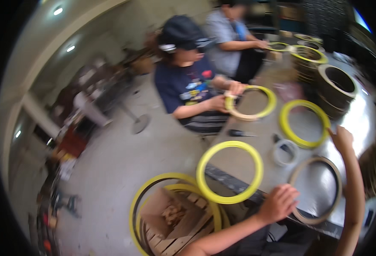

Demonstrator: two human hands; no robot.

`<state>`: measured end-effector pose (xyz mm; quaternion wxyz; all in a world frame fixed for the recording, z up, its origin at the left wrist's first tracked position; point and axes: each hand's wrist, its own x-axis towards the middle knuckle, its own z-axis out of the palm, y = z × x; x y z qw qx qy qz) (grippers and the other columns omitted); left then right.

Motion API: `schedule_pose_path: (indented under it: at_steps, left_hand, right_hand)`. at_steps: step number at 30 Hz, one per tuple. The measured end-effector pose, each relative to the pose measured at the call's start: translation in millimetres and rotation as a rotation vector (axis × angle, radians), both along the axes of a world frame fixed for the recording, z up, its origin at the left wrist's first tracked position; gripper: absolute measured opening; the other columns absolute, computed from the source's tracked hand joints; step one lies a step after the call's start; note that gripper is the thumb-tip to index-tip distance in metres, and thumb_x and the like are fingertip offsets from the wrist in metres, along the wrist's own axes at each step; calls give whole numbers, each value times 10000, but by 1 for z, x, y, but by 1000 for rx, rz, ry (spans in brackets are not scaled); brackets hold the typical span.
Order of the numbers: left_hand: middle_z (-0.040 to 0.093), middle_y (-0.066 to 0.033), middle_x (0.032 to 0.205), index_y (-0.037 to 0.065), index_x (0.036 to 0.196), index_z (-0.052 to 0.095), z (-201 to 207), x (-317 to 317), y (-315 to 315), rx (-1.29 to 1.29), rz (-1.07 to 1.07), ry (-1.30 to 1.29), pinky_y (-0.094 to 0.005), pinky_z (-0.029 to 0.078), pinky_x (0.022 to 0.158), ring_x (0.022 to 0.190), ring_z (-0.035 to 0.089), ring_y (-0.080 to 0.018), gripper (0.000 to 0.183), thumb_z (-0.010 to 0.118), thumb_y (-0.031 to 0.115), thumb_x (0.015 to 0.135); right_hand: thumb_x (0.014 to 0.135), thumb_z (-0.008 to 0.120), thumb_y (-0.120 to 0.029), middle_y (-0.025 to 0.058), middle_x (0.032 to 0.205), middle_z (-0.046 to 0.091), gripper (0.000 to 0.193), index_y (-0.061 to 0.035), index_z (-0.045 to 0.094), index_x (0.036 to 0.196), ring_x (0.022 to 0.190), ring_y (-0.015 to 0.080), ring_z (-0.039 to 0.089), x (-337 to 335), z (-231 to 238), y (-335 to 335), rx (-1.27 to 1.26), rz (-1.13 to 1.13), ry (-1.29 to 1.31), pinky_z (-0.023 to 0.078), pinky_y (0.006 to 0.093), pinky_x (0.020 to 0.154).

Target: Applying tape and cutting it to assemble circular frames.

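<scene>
My left hand (278, 203) is beside the left edge of a tan ring (296, 181) that lies at the table's near edge. Its fingers are loosely bent and slightly apart, with nothing visible in them. Farther off, my right hand (342, 140) reaches to the right rim of a yellow ring (284, 121) on the table. The fingertips meet that rim, but blur hides whether they grip it. Another yellow ring (201, 173) overhangs the table's left edge, left of my left hand. A roll of whitish tape (276, 155) sits between the rings.
Yellow hoops (133, 209) surround an open cardboard box (156, 207) on wooden slats at lower left. A dark-handled tool (238, 133) lies on the table (260, 132). Stacked rings (335, 96) stand at far right. Across the table, one co-worker (188, 81) holds a yellow ring; another (226, 40) works beyond.
</scene>
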<state>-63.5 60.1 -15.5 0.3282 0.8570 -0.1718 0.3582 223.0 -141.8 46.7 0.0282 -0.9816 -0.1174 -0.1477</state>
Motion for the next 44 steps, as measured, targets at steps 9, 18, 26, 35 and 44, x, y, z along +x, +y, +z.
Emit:
schedule_pose_path:
  at_steps: [9, 18, 26, 35, 44]
  left_hand:
    - [585, -122, 1105, 23, 1099, 610, 13, -5, 7, -84, 83, 3, -461, 460, 981, 1092, 566, -325, 241, 670, 154, 905]
    - [591, -124, 1078, 32, 1066, 609, 14, 2, 7, -105, 35, -13, -450, 461, 953, 1075, 574, -322, 225, 684, 146, 887]
    - [591, -151, 1086, 13, 1087, 598, 14, -5, 15, -178, 65, -21, -437, 465, 915, 1043, 569, -346, 208, 651, 76, 896]
    - [539, -158, 1045, -12, 1082, 505, 11, 8, 2, -575, 101, 74, -365, 455, 909, 978, 568, -294, 127, 462, 103, 1052]
    - [617, -94, 1240, 122, 1171, 692, 42, -12, -15, 491, -369, 283, -488, 330, 1155, 1273, 518, -334, 344, 733, 317, 890]
  right_hand:
    - [899, 679, -326, 191, 964, 743, 316, -20, 741, 946, 927, 377, 724, 96, -43, 58, -80, -59, 108, 574, 450, 811]
    - [1020, 524, -277, 220, 836, 701, 286, -18, 600, 926, 823, 425, 690, 104, -21, 9, 66, -20, -262, 544, 511, 707]
    - [1075, 443, -283, 230, 912, 659, 318, -17, 614, 1032, 819, 410, 647, -56, 81, -39, 205, -118, -138, 486, 486, 732]
    - [1015, 490, -166, 210, 760, 680, 195, -44, 621, 937, 728, 421, 678, -174, 10, -53, 38, 35, 6, 503, 539, 638]
    - [1022, 525, -297, 164, 688, 686, 293, -55, 627, 890, 639, 390, 685, -183, 16, -58, 286, -2, -146, 537, 499, 586]
